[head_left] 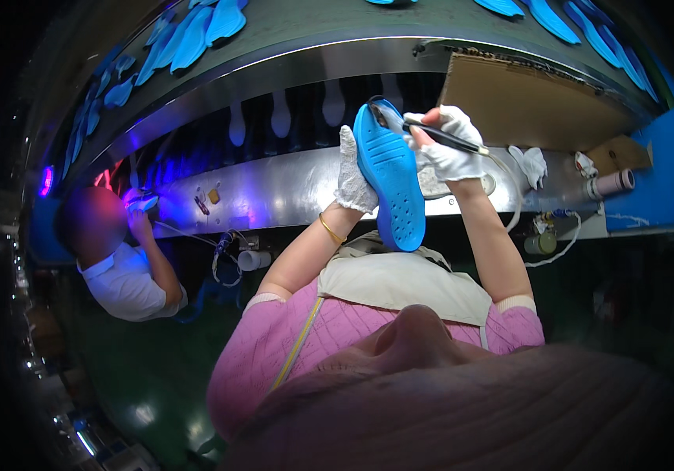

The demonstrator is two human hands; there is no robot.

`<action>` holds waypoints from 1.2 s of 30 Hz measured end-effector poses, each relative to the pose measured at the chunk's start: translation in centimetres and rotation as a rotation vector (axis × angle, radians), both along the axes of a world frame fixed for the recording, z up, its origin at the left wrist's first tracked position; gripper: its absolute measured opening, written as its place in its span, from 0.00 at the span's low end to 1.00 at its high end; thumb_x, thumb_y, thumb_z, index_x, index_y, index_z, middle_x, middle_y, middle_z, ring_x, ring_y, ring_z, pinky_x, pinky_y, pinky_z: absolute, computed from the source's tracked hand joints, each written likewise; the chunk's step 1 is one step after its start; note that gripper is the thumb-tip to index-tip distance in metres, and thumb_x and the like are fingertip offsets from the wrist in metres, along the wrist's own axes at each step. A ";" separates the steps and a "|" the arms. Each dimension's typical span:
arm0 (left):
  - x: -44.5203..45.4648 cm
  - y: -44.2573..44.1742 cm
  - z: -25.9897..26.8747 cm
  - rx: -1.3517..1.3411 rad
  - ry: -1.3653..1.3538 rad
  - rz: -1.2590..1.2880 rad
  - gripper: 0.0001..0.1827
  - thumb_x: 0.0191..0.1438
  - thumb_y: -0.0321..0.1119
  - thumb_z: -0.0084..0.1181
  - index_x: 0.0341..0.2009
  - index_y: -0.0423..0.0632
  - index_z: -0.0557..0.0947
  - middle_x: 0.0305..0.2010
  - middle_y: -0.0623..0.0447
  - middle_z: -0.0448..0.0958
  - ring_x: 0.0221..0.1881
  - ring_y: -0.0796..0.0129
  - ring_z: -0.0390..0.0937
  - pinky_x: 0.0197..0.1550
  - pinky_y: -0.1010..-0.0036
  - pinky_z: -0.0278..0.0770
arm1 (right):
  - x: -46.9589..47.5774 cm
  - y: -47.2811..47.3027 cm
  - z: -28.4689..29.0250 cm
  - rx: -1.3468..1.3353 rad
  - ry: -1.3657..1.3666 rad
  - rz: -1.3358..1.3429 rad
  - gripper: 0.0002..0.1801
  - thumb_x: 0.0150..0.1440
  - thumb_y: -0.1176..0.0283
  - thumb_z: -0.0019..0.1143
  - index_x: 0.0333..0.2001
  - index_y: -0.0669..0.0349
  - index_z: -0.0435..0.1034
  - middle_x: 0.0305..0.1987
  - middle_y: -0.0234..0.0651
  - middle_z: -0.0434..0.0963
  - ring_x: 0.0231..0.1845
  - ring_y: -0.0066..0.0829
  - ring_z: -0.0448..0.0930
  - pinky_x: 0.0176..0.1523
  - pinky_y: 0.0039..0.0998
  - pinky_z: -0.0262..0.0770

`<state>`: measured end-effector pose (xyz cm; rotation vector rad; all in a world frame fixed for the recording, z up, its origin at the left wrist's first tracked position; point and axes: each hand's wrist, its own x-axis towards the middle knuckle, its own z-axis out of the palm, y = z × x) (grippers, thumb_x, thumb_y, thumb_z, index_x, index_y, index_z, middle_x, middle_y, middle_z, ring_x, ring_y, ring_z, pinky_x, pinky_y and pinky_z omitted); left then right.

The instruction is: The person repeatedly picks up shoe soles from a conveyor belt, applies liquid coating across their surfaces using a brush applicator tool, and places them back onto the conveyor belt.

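My left hand (pixel 353 176), in a white knit glove, grips a blue shoe sole (pixel 400 200) along its left edge. The sole stands tilted before me, toe end up, with grooves at the forefoot and small holes towards the heel. My right hand (pixel 458 144), gloved in white with some bare fingertips, holds a black-handled brush (pixel 446 139). A pale hose (pixel 514 200) runs from the handle's rear end. The brush head lies at the sole's toe, where a dark patch shows; bristle contact is blurred. Behind my right wrist, a pale tray (pixel 431 183) is partly hidden.
A conveyor belt (pixel 325 26) with several blue soles (pixel 195 38) runs across the back. Cardboard (pixel 525 100) leans at the right, near a loose white glove (pixel 530 166) and a pinkish cylinder (pixel 615 183). A co-worker (pixel 131 282) works left, by the metal bench (pixel 290 176).
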<state>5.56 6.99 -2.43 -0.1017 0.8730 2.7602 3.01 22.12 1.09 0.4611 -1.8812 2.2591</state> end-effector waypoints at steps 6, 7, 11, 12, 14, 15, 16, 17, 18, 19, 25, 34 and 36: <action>0.3 -0.3 0.1 -0.067 0.011 0.066 0.51 0.47 0.76 0.39 0.62 0.45 0.61 0.59 0.43 0.66 0.56 0.52 0.68 0.59 0.59 0.68 | 2.5 -1.4 0.5 0.018 0.035 0.167 0.11 0.49 0.83 0.60 0.36 0.63 0.68 0.31 0.34 0.76 0.30 0.20 0.78 0.36 0.22 0.76; 0.5 -0.5 0.5 -0.104 0.058 0.076 0.52 0.47 0.76 0.40 0.63 0.45 0.59 0.60 0.42 0.64 0.58 0.51 0.67 0.60 0.58 0.67 | 2.7 -1.0 0.6 0.012 -0.042 0.176 0.12 0.50 0.84 0.58 0.37 0.63 0.67 0.31 0.35 0.76 0.29 0.20 0.78 0.35 0.22 0.76; -0.1 -1.4 -0.3 -0.065 0.029 -0.046 0.53 0.47 0.77 0.39 0.62 0.43 0.61 0.59 0.38 0.66 0.56 0.47 0.68 0.61 0.56 0.66 | 3.4 -0.4 -1.5 0.285 0.349 0.157 0.11 0.50 0.84 0.58 0.37 0.63 0.67 0.32 0.34 0.76 0.31 0.20 0.78 0.38 0.22 0.76; -0.1 -1.5 0.0 -0.033 0.041 -0.088 0.54 0.46 0.77 0.39 0.62 0.41 0.61 0.59 0.36 0.66 0.57 0.46 0.68 0.61 0.56 0.66 | 4.1 -0.4 -1.2 0.175 0.140 0.272 0.12 0.49 0.84 0.59 0.37 0.64 0.68 0.31 0.34 0.75 0.31 0.19 0.78 0.38 0.21 0.76; 0.2 -1.3 0.5 -0.099 0.016 -0.077 0.57 0.42 0.81 0.38 0.61 0.42 0.62 0.58 0.37 0.67 0.56 0.46 0.69 0.59 0.54 0.68 | 4.3 0.0 -1.6 0.158 0.106 0.204 0.10 0.48 0.84 0.60 0.34 0.64 0.69 0.31 0.33 0.75 0.31 0.18 0.78 0.38 0.21 0.76; 0.4 -1.5 0.8 -0.095 0.004 -0.098 0.57 0.42 0.81 0.38 0.61 0.42 0.62 0.58 0.36 0.67 0.56 0.46 0.69 0.59 0.54 0.68 | 4.5 0.3 -1.6 0.271 0.134 0.103 0.10 0.48 0.84 0.61 0.34 0.64 0.69 0.31 0.33 0.75 0.31 0.19 0.78 0.37 0.21 0.76; 0.3 -1.7 0.7 -0.097 -0.002 -0.096 0.57 0.42 0.81 0.38 0.61 0.42 0.62 0.58 0.36 0.67 0.56 0.46 0.69 0.59 0.54 0.68 | 4.4 0.2 -2.8 0.296 0.267 0.094 0.10 0.47 0.84 0.62 0.33 0.64 0.69 0.31 0.33 0.75 0.31 0.19 0.77 0.37 0.21 0.75; 0.1 -2.0 0.4 -0.049 -0.008 -0.129 0.57 0.43 0.80 0.37 0.62 0.42 0.62 0.58 0.36 0.67 0.56 0.46 0.69 0.59 0.54 0.68 | 4.9 0.1 -3.3 0.232 0.293 0.139 0.10 0.47 0.85 0.62 0.33 0.64 0.69 0.30 0.33 0.75 0.30 0.19 0.77 0.36 0.21 0.75; 0.1 -2.3 0.4 -0.003 -0.014 -0.160 0.56 0.44 0.80 0.36 0.62 0.42 0.61 0.58 0.37 0.67 0.56 0.46 0.69 0.59 0.54 0.67 | 5.6 0.0 -3.1 0.230 0.230 0.194 0.10 0.47 0.85 0.61 0.33 0.64 0.69 0.30 0.33 0.76 0.30 0.19 0.77 0.36 0.21 0.75; 0.4 -2.6 0.5 -0.006 -0.020 -0.156 0.56 0.44 0.80 0.36 0.62 0.42 0.61 0.58 0.37 0.67 0.56 0.46 0.69 0.59 0.54 0.67 | 6.3 0.0 -2.9 0.226 0.168 0.248 0.09 0.48 0.85 0.61 0.32 0.64 0.69 0.30 0.34 0.76 0.30 0.18 0.77 0.36 0.21 0.75; 4.7 -2.8 -2.7 -0.406 0.042 -0.210 0.49 0.50 0.75 0.33 0.61 0.44 0.64 0.56 0.45 0.69 0.56 0.59 0.69 0.58 0.62 0.69 | 6.9 2.7 -4.9 0.088 -0.142 0.229 0.06 0.50 0.79 0.61 0.32 0.65 0.71 0.35 0.38 0.80 0.31 0.20 0.78 0.38 0.23 0.76; 1.2 -1.0 -0.7 0.169 0.090 -0.233 0.64 0.31 0.87 0.33 0.59 0.43 0.65 0.53 0.42 0.72 0.51 0.49 0.73 0.53 0.55 0.73 | 6.2 1.2 -3.7 0.052 0.059 0.218 0.06 0.48 0.81 0.63 0.31 0.64 0.72 0.36 0.37 0.79 0.31 0.23 0.79 0.37 0.25 0.76; 0.1 -1.9 -1.1 0.281 0.202 -0.218 0.65 0.29 0.87 0.36 0.59 0.42 0.65 0.54 0.41 0.71 0.52 0.49 0.72 0.54 0.54 0.72 | 6.6 0.3 -2.1 0.205 0.308 0.192 0.08 0.45 0.83 0.65 0.30 0.64 0.73 0.29 0.35 0.78 0.33 0.27 0.79 0.41 0.27 0.76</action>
